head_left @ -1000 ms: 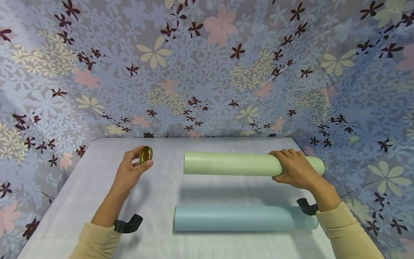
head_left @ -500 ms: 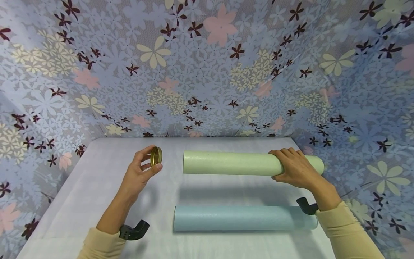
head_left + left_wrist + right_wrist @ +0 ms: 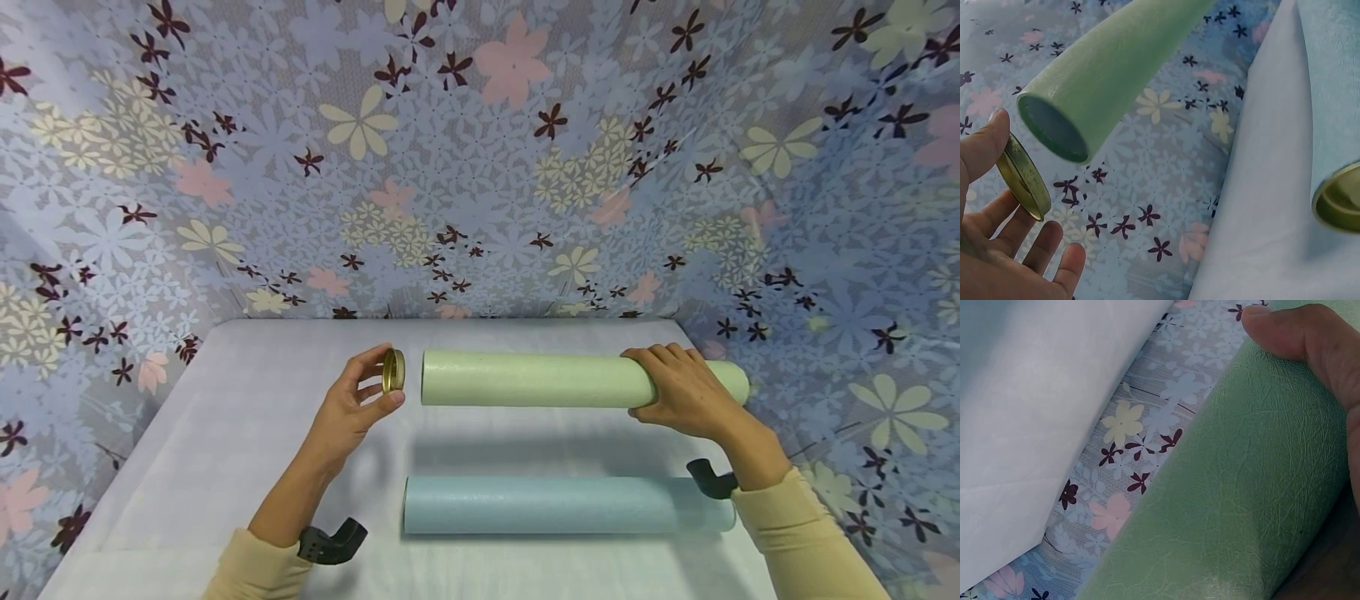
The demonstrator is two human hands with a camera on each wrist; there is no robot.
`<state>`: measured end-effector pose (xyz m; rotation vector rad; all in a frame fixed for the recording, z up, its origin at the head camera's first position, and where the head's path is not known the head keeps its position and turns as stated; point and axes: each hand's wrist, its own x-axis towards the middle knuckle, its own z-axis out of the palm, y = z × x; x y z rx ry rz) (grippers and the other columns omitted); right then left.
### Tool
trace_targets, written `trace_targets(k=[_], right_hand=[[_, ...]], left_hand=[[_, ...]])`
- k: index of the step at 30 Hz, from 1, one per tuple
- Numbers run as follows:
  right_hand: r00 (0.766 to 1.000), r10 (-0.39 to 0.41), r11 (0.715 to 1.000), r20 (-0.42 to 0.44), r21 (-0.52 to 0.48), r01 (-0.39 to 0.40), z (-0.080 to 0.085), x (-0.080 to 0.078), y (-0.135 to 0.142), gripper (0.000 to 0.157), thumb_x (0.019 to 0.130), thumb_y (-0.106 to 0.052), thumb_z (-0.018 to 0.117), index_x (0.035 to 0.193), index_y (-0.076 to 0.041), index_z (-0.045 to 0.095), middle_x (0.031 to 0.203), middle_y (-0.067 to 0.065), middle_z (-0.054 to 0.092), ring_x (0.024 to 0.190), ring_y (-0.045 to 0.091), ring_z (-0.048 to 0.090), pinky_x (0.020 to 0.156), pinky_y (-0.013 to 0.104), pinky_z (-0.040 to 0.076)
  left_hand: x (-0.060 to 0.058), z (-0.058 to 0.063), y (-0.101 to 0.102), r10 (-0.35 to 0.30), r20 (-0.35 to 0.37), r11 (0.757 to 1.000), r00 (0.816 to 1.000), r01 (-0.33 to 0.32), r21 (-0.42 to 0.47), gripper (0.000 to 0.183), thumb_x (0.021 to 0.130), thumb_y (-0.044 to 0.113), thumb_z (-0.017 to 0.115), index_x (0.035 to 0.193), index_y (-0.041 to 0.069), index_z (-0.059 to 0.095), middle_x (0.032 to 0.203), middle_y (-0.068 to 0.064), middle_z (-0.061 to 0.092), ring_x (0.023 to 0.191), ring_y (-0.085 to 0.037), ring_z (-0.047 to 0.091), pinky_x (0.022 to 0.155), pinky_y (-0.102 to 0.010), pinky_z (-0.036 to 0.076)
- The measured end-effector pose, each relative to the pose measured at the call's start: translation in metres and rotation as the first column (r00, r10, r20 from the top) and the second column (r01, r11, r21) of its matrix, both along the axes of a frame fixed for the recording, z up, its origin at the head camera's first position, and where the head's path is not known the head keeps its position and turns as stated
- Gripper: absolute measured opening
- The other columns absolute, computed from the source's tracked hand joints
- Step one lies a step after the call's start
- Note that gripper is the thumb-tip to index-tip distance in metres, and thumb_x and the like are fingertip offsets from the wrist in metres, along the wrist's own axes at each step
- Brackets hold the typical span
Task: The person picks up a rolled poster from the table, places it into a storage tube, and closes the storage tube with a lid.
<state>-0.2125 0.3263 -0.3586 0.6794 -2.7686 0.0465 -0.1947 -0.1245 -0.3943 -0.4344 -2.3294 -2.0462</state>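
Observation:
My left hand [image 3: 352, 410] pinches a shallow gold metal cap [image 3: 393, 371] between thumb and fingers, its rim upright. Just right of the cap is the end of a pale green tube [image 3: 525, 379], with a small gap between them. In the left wrist view that tube end [image 3: 1054, 128] is open and hollow, facing the cap [image 3: 1025, 178]. My right hand [image 3: 682, 392] grips the green tube near its right end and holds it level above the table. The right wrist view shows the thumb [image 3: 1279, 328] lying along the tube's textured surface [image 3: 1229, 469].
A light blue tube [image 3: 562, 505] lies on the white-covered table [image 3: 225, 467], nearer to me and parallel to the green one. A gold cap [image 3: 1341, 200] sits in its left end. Flowered cloth [image 3: 480, 167] rises behind the table and at both sides.
My left hand has moved to the right with the gold cap, bringing it close to the green tube's left end. The right hand and green tube have hardly moved; the blue tube lies still.

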Motion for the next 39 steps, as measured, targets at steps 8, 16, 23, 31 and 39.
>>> trace_targets(k=[8,16,23,31,39], right_hand=[[1.000,0.011,1.000,-0.014,0.000,-0.011,0.000,0.000,0.000,0.077,0.059,-0.037,0.085,0.125,-0.016,0.053,0.112,0.010,0.063,0.101,0.032,0.055,0.080,0.050,0.039],[1.000,0.020,1.000,-0.021,0.002,-0.020,0.001,0.001,0.000,0.077,0.059,-0.038,0.085,0.125,-0.016,0.053,0.112,0.010,0.062,0.100,0.033,0.056,0.081,0.050,0.039],[1.000,0.013,1.000,-0.009,-0.004,-0.013,0.001,0.002,-0.002,0.077,0.059,-0.038,0.085,0.125,-0.017,0.053,0.112,0.011,0.062,0.101,0.033,0.055,0.080,0.050,0.040],[1.000,0.005,1.000,-0.006,-0.007,-0.005,0.001,0.003,-0.002,0.076,0.059,-0.038,0.085,0.125,-0.016,0.053,0.112,0.011,0.062,0.101,0.033,0.055,0.079,0.051,0.040],[1.000,0.003,1.000,-0.006,-0.008,-0.003,0.001,0.003,-0.002,0.077,0.059,-0.038,0.085,0.125,-0.017,0.053,0.112,0.011,0.062,0.101,0.033,0.055,0.081,0.051,0.040]], left_hand=[[0.000,-0.001,0.010,-0.035,-0.013,0.999,0.999,0.035,0.030,0.065,0.086,0.014,0.068,0.143,0.022,0.037,0.140,-0.006,0.040,0.128,-0.026,0.039,0.109,-0.051,0.031],[0.002,-0.001,0.015,-0.067,-0.020,0.996,0.998,0.068,0.050,0.065,0.086,0.012,0.068,0.143,0.020,0.036,0.140,-0.006,0.041,0.127,-0.025,0.039,0.109,-0.052,0.030],[0.002,-0.002,0.019,-0.079,-0.038,0.995,0.996,0.081,0.060,0.065,0.086,0.011,0.068,0.143,0.018,0.037,0.140,-0.005,0.043,0.126,-0.021,0.039,0.110,-0.049,0.030],[0.002,-0.004,0.024,-0.091,-0.022,0.993,0.996,0.093,0.067,0.064,0.086,0.013,0.068,0.142,0.019,0.038,0.141,-0.005,0.042,0.129,-0.024,0.039,0.110,-0.050,0.030],[0.003,-0.006,0.022,-0.112,0.002,0.991,0.994,0.112,0.073,0.062,0.089,0.016,0.065,0.144,0.023,0.037,0.143,-0.006,0.040,0.127,-0.030,0.044,0.101,-0.041,0.043]])
